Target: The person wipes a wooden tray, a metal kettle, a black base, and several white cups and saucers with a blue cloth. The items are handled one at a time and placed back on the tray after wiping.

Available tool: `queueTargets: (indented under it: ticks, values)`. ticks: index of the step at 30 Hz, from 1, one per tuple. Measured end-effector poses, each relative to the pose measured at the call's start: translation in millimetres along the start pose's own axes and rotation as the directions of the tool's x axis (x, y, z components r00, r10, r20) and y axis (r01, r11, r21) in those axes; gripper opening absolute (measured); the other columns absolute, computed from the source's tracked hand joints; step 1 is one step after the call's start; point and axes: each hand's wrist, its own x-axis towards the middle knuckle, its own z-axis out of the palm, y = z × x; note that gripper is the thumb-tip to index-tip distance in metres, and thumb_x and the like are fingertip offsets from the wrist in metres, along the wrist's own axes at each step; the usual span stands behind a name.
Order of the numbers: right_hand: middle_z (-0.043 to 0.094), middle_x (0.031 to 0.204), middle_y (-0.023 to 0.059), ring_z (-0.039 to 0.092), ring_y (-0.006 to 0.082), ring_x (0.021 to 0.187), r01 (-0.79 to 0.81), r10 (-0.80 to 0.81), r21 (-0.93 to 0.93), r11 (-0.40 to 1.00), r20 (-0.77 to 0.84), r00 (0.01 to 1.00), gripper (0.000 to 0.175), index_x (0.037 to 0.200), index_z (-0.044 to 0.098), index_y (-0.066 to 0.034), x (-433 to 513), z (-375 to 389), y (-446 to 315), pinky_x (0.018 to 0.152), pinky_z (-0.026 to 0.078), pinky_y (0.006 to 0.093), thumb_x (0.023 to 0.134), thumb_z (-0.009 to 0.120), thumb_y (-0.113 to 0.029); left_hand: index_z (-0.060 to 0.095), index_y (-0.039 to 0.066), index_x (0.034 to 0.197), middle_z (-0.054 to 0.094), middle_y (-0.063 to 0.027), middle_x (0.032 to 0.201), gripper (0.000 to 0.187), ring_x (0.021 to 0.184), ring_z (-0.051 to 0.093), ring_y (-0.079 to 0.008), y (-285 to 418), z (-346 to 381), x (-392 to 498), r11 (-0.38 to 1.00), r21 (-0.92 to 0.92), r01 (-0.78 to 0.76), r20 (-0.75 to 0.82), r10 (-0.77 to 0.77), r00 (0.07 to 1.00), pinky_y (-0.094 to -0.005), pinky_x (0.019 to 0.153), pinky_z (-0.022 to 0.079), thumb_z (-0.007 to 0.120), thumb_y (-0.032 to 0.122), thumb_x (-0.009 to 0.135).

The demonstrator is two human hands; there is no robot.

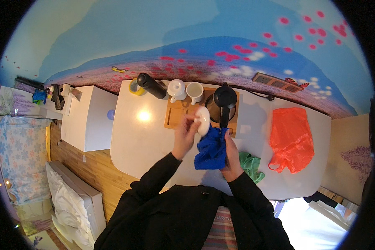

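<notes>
Above the white table (137, 134), my left hand (185, 135) holds a white ceramic lid (203, 121), tilted nearly on edge. My right hand (232, 157) grips a blue cloth (210, 153), which hangs down beside the palm and touches or nearly touches the lid. Just beyond the hands lies a wooden tray (172, 120). On it stand a black kettle (225, 96), its handle pointing towards me, and a white mug (194, 92). A white lidded cup or small pot (176, 90) is to the mug's left. Part of the tray is hidden by my hands.
A black bottle (152, 87) and a yellow tape roll (136, 87) are at the back left. A green cloth (250, 165) lies right of my right hand, and a red plastic bag (292, 139) farther right. Behind the table, a socket strip (277, 82) is on the wall.
</notes>
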Motion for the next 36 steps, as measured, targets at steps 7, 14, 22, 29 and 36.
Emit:
queueTargets:
  ticks: [7,14,22,29,36]
  values:
    - [0.066,0.106,0.0157,0.067,0.0283,0.087,-0.085,0.085,0.059,0.995,-0.011,0.996,0.043,0.119,0.054,-0.0019,-5.1,-9.8,7.9,0.076,0.057,0.0421,0.103,0.044,-0.040,0.050,-0.001,0.108,0.058,-0.0200,0.122,0.013,0.108,0.058,-0.0193,-78.4,-12.7,122.6,0.951,0.129,-0.282,-0.063,0.292,0.954,-0.0303,0.087,0.049,0.055,0.002,0.097]
    - [0.065,0.107,0.0167,0.067,0.0283,0.090,-0.080,0.079,-0.021,0.997,-0.047,0.996,0.043,0.118,0.054,-0.0020,-17.3,-22.4,9.3,0.078,0.057,0.0421,0.103,0.044,-0.040,0.046,-0.007,0.111,0.064,-0.0214,0.103,0.027,0.093,0.066,-0.0340,-144.5,-22.1,159.0,0.789,0.560,-0.254,0.107,0.235,0.966,-0.0380,0.082,0.053,0.060,0.007,0.092]
    - [0.065,0.108,0.0175,0.067,0.0285,0.090,-0.061,0.063,0.026,0.998,-0.068,0.996,0.044,0.119,0.054,-0.0024,-26.8,-32.7,3.9,0.078,0.057,0.0419,0.103,0.043,-0.042,0.047,-0.008,0.120,0.065,-0.0213,0.101,0.036,0.102,0.062,-0.0378,-110.4,-12.8,155.5,0.525,0.809,-0.264,0.228,0.134,0.965,-0.0433,0.091,0.048,0.057,0.010,0.091]
    - [0.066,0.106,0.0169,0.067,0.0281,0.089,-0.081,0.082,0.019,0.997,-0.053,0.995,0.044,0.117,0.054,-0.0029,-28.1,-30.9,4.5,0.078,0.057,0.0414,0.103,0.043,-0.043,0.048,-0.003,0.117,0.063,-0.0178,0.124,0.033,0.126,0.052,-0.0345,-123.7,-20.2,159.1,0.188,0.907,-0.378,0.311,0.309,0.899,-0.0509,0.109,0.033,0.058,0.017,0.092]
    - [0.064,0.115,0.0185,0.064,0.0303,0.102,-0.080,0.080,0.011,0.997,-0.007,0.997,0.052,0.126,0.052,-0.0025,-22.9,-54.6,10.0,0.090,0.053,0.0440,0.101,0.045,-0.047,0.047,0.002,0.124,0.061,-0.0156,0.127,0.036,0.131,0.047,-0.0359,-113.8,-20.9,158.0,0.330,0.874,-0.356,0.297,0.214,0.930,-0.0524,0.111,0.029,0.058,0.015,0.092]
